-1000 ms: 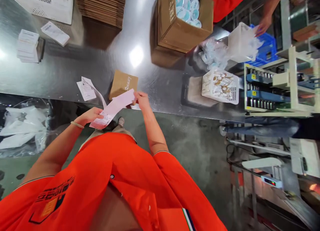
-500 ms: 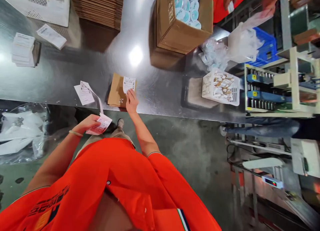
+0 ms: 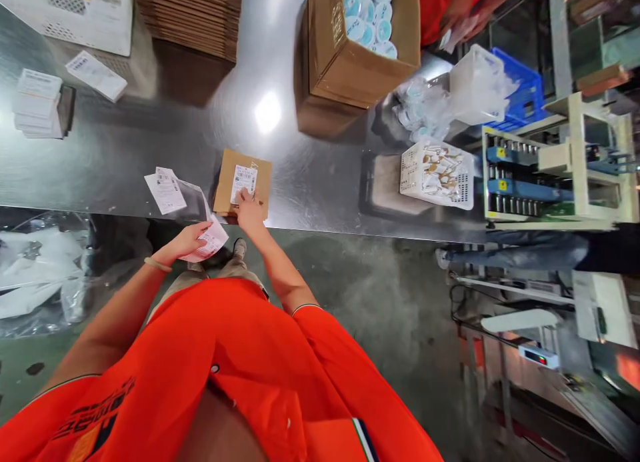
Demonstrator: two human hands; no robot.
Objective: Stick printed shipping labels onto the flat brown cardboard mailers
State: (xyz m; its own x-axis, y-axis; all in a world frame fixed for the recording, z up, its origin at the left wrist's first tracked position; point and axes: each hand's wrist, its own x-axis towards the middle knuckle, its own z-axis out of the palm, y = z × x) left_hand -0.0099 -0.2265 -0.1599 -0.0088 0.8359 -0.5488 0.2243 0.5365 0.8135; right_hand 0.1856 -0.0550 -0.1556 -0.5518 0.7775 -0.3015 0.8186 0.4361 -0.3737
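Left hand pinches a label strip, 9 o'clock of centre. Right hand isn't gripping, just touching the white label on the small carton, 10 o'clock on the worktop. Big open box further back, 1 o'clock.

Landmark: small brown box. To its right, bare steel table is running on to the white basket, leaving a wide level lane. Beyond its far right corner, the open carton is standing tall, blocking that diagonal. Straight beyond it, a strip of steel is opening between carton and cardboard stack. Left of it, loose label sheets are lying flat, their trailing strip curving to the left hand and crowding the near-left approach. Over its near edge, the right hand is reaching in, obstructing access there.
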